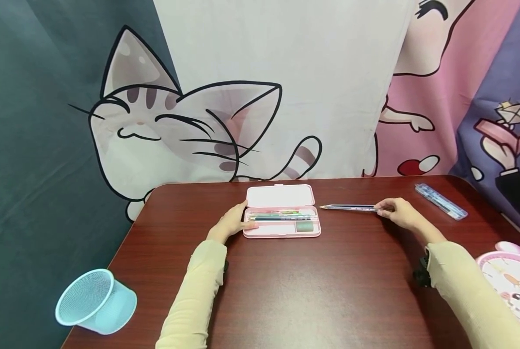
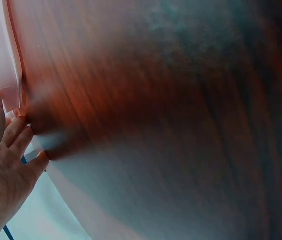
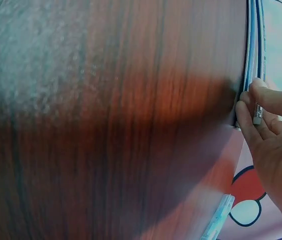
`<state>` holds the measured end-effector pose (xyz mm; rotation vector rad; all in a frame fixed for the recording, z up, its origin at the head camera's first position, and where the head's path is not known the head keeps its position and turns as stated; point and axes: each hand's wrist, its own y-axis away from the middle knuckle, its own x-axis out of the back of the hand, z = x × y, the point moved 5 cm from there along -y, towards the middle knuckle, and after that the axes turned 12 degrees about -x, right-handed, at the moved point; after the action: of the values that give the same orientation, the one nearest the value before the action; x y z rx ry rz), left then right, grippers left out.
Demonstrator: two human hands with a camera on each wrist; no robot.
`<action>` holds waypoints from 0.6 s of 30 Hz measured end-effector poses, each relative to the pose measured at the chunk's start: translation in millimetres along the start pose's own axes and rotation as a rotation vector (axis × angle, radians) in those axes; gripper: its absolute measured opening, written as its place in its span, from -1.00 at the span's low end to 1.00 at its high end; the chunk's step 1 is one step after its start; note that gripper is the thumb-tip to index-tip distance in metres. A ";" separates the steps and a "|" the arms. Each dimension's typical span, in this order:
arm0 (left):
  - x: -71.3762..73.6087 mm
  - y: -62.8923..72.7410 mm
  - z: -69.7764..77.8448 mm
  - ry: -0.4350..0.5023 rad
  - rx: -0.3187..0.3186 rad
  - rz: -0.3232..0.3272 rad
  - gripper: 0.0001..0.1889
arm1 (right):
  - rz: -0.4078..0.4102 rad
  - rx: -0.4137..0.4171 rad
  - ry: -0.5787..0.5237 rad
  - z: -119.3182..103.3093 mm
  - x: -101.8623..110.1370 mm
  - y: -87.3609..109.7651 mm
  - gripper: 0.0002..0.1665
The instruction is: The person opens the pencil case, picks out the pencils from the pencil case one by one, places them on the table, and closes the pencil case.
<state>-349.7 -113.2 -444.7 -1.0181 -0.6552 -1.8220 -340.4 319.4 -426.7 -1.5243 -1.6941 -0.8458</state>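
The pink pencil case [image 1: 281,233] lies with its lid [image 1: 280,196] folded back on the table. Inside it are several pencils [image 1: 281,218] and a green eraser-like block [image 1: 304,226]. My left hand [image 1: 232,222] holds the case by its left end, thumb over the near rim and fingers behind; the left wrist view shows the hand [image 2: 8,165] at the edge of the case [image 2: 3,55]. To the right, my right hand [image 1: 397,212] pinches striped pencils [image 1: 349,207] near their ends, their tips toward the case. One metal-capped pencil end [image 3: 257,117] shows between the fingers.
A blue, clear-looking packet [image 1: 440,201] lies at the back right of the table [image 1: 312,291]. A pink clock [image 1: 510,281] with a cartoon face is at the right edge. On the left stands a light-blue mesh basket [image 1: 96,300]. Printed curtains hang behind.
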 end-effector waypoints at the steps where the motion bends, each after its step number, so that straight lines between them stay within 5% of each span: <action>1: 0.3 -0.1 -0.1 -0.004 -0.001 0.002 -0.06 | -0.003 -0.005 -0.002 0.0 0.2 -0.2 -0.82; 18: -0.4 0.0 0.0 -0.004 -0.017 0.005 -0.07 | 0.186 0.005 0.016 -6.9 -1.6 -4.4 -0.82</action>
<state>-349.6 -113.0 -445.1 -1.0338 -0.6402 -1.8244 -344.2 312.3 -424.4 -1.6381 -1.5141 -0.7534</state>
